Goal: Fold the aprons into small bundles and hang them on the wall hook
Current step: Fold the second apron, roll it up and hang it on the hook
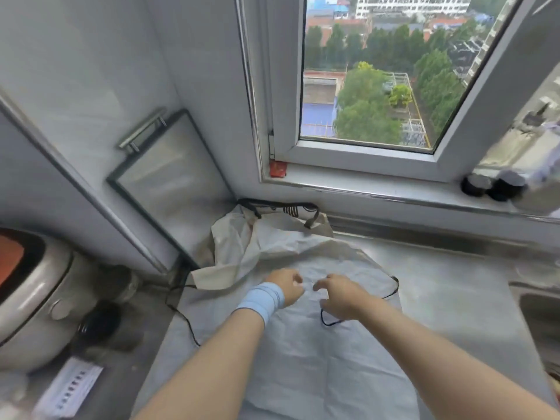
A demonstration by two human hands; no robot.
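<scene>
A pale grey apron (306, 359) lies spread flat on the steel counter, thin black strings trailing off its left and right edges. My left hand (286, 286), with a light blue wrist wrap, rests on the apron's upper part with curled fingers pinching the fabric. My right hand (339, 295) sits close beside it, fingers bent down onto the cloth next to a loop of black string (328, 322). A second, cream apron (257, 247) lies crumpled behind, in the corner under the window. No wall hook is in view.
A rice cooker (33, 301) stands at the left on the counter, a framed board (169, 183) leans against the wall. Window sill with two dark caps (491, 186) at the right. A sink edge (539, 301) shows at far right.
</scene>
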